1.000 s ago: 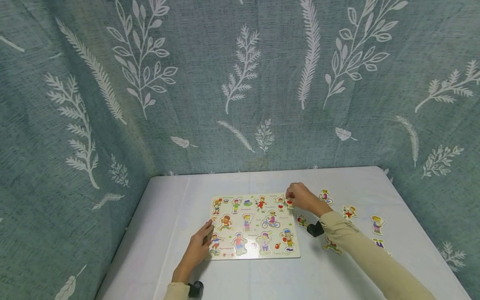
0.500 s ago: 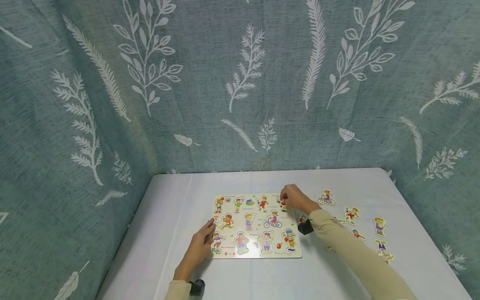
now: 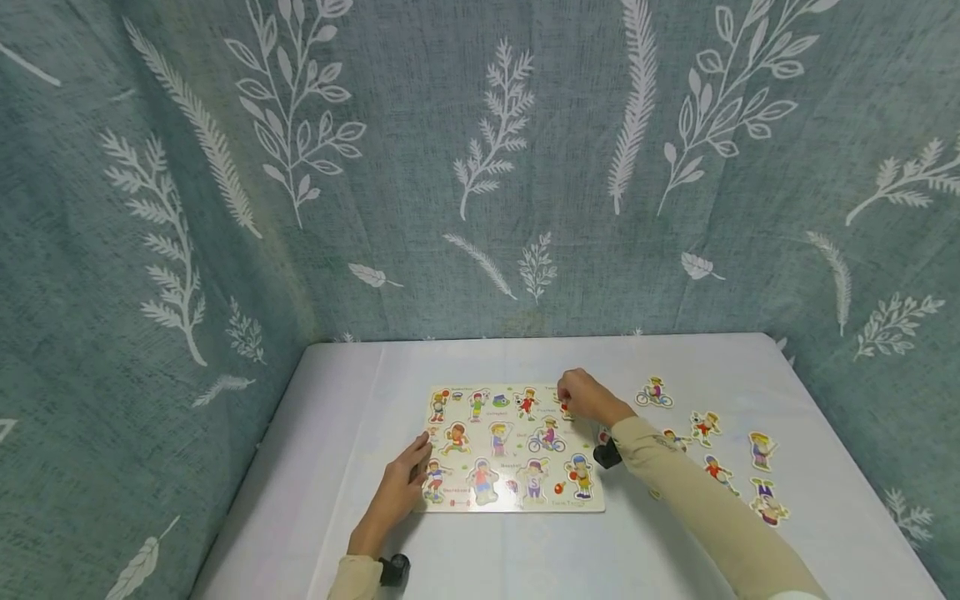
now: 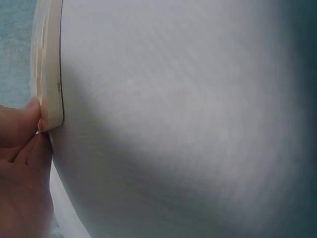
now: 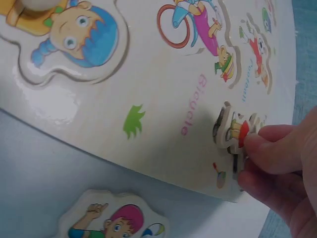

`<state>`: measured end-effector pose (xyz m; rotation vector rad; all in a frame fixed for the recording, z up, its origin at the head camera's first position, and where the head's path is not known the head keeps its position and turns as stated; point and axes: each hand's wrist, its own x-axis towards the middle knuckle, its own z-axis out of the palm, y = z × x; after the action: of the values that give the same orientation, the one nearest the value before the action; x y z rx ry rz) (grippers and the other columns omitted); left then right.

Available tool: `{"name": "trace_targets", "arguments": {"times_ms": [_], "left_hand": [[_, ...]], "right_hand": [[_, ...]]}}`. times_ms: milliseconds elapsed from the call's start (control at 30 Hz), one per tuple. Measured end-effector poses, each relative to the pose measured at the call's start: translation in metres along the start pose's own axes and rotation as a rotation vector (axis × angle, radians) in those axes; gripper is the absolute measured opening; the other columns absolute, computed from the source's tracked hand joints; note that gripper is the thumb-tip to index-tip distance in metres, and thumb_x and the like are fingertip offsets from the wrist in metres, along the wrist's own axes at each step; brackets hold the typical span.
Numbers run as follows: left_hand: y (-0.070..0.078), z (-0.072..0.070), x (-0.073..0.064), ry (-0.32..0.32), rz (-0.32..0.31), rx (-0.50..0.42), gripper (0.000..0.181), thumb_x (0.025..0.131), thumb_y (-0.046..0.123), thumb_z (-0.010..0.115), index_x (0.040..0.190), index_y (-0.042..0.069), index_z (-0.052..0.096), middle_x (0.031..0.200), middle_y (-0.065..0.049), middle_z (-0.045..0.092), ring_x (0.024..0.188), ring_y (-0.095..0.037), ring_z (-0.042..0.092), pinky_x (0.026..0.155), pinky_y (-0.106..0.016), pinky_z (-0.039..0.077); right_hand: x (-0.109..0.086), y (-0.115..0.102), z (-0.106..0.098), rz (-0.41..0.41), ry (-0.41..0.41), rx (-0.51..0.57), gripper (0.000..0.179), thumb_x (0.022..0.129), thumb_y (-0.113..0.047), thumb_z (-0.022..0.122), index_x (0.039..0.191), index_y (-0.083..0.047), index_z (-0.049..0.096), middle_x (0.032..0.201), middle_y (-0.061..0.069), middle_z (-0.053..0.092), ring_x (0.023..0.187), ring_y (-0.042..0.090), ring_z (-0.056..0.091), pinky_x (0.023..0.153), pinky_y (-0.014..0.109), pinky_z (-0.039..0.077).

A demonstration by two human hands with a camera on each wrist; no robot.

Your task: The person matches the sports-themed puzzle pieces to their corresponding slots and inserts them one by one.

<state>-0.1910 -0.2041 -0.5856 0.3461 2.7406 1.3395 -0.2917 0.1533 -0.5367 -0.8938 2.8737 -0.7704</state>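
A light wooden puzzle board (image 3: pixel 521 507), printed with sports figures, lies flat on the white table. My left hand (image 3: pixel 397 483) is at its left side; in the left wrist view the thumb and fingers (image 4: pixel 20 126) pinch the board's edge. At the far right corner my right hand (image 3: pixel 588 396) pinches a small puzzle piece (image 5: pixel 241 131) showing a figure in red. The right wrist view has this piece slightly tilted over its dark-edged outline, partly covered by the thumb and fingers.
Right of the board lie several loose pieces, among them a cyclist piece (image 3: pixel 654 392), a footballer piece (image 3: pixel 705 428) and a golfer piece (image 3: pixel 761 451). Another loose piece (image 5: pixel 124 225) lies close beside the board. A patterned curtain (image 3: pixel 420 208) surrounds the table (image 3: pixel 337 400).
My right hand has moved left with its piece, from the board's right edge onto the far right corner. The left hand has stayed at the board's left edge.
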Motion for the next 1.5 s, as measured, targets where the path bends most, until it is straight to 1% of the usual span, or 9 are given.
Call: {"name": "trace_targets", "arguments": {"times_ms": [67, 167, 467, 700, 833, 967, 1067, 1200, 1500], "left_hand": [[0.001, -0.001, 0.000, -0.003, 0.003, 0.001, 0.051, 0.086, -0.012, 0.055, 0.136, -0.009, 0.043, 0.150, -0.015, 0.033, 0.137, -0.034, 0.028, 0.111, -0.044, 0.027], [0.001, -0.002, 0.000, -0.004, 0.000, 0.012, 0.051, 0.086, -0.011, 0.055, 0.136, -0.008, 0.043, 0.150, -0.015, 0.033, 0.137, -0.034, 0.028, 0.111, -0.045, 0.028], [-0.001, 0.000, 0.002, 0.006, 0.003, 0.029, 0.051, 0.086, -0.011, 0.056, 0.136, -0.007, 0.045, 0.150, -0.014, 0.033, 0.137, -0.033, 0.029, 0.111, -0.045, 0.028], [0.000, -0.001, 0.002, 0.009, -0.021, 0.022, 0.052, 0.086, -0.012, 0.056, 0.136, -0.006, 0.045, 0.150, -0.013, 0.033, 0.138, -0.033, 0.028, 0.111, -0.045, 0.028], [-0.001, 0.000, 0.001, 0.006, -0.027, 0.017, 0.052, 0.085, -0.013, 0.055, 0.136, -0.006, 0.045, 0.150, -0.013, 0.033, 0.138, -0.034, 0.028, 0.111, -0.043, 0.028], [-0.002, 0.001, 0.001, 0.000, -0.025, 0.021, 0.052, 0.086, -0.012, 0.055, 0.136, -0.006, 0.045, 0.150, -0.013, 0.033, 0.138, -0.032, 0.028, 0.111, -0.043, 0.028], [-0.002, 0.002, 0.001, 0.000, -0.028, 0.036, 0.052, 0.086, -0.011, 0.055, 0.137, -0.006, 0.044, 0.150, -0.013, 0.033, 0.138, -0.033, 0.028, 0.111, -0.044, 0.028], [-0.002, 0.002, 0.002, -0.003, -0.028, 0.046, 0.053, 0.085, -0.012, 0.056, 0.137, -0.006, 0.044, 0.151, -0.013, 0.032, 0.138, -0.033, 0.028, 0.112, -0.046, 0.027], [0.001, 0.001, 0.002, -0.007, -0.022, 0.039, 0.052, 0.086, -0.012, 0.054, 0.136, -0.007, 0.043, 0.150, -0.014, 0.032, 0.138, -0.034, 0.028, 0.111, -0.046, 0.027]], "right_hand": [[0.000, -0.001, -0.001, -0.006, -0.007, 0.005, 0.045, 0.069, 0.023, 0.050, 0.060, -0.014, 0.026, 0.062, -0.005, 0.011, 0.058, 0.012, 0.010, 0.056, 0.027, 0.013], [0.000, -0.002, -0.001, 0.003, -0.025, -0.006, 0.048, 0.069, 0.023, 0.052, 0.060, -0.016, 0.025, 0.062, -0.006, 0.009, 0.057, 0.011, 0.010, 0.056, 0.027, 0.012], [0.000, 0.000, 0.000, 0.048, -0.041, -0.013, 0.045, 0.074, 0.020, 0.053, 0.057, -0.017, 0.033, 0.059, -0.005, 0.016, 0.056, 0.011, 0.013, 0.053, 0.025, 0.015], [0.000, 0.001, 0.002, 0.045, -0.007, -0.010, 0.041, 0.074, 0.020, 0.053, 0.056, -0.015, 0.039, 0.059, -0.005, 0.023, 0.057, 0.011, 0.017, 0.054, 0.026, 0.020], [-0.001, 0.001, 0.003, 0.071, -0.015, -0.003, 0.035, 0.075, 0.018, 0.054, 0.057, -0.012, 0.048, 0.059, -0.005, 0.033, 0.057, 0.011, 0.024, 0.054, 0.026, 0.024], [-0.004, 0.001, 0.000, 0.103, -0.024, 0.022, 0.021, 0.077, 0.015, 0.056, 0.072, -0.003, 0.066, 0.072, 0.003, 0.057, 0.066, 0.015, 0.049, 0.057, 0.028, 0.041], [-0.007, 0.000, -0.005, 0.111, -0.028, 0.046, 0.022, 0.078, 0.015, 0.055, 0.087, 0.001, 0.069, 0.087, 0.011, 0.064, 0.083, 0.026, 0.061, 0.068, 0.035, 0.053], [-0.011, 0.000, -0.014, 0.148, -0.033, 0.064, 0.023, 0.081, 0.012, 0.055, 0.096, 0.001, 0.068, 0.095, 0.015, 0.063, 0.092, 0.031, 0.060, 0.076, 0.041, 0.054], [-0.021, -0.001, -0.040, 0.094, -0.010, 0.070, 0.018, 0.078, 0.010, 0.062, 0.094, 0.003, 0.068, 0.091, 0.017, 0.063, 0.079, 0.026, 0.061, 0.066, 0.035, 0.054]]}}
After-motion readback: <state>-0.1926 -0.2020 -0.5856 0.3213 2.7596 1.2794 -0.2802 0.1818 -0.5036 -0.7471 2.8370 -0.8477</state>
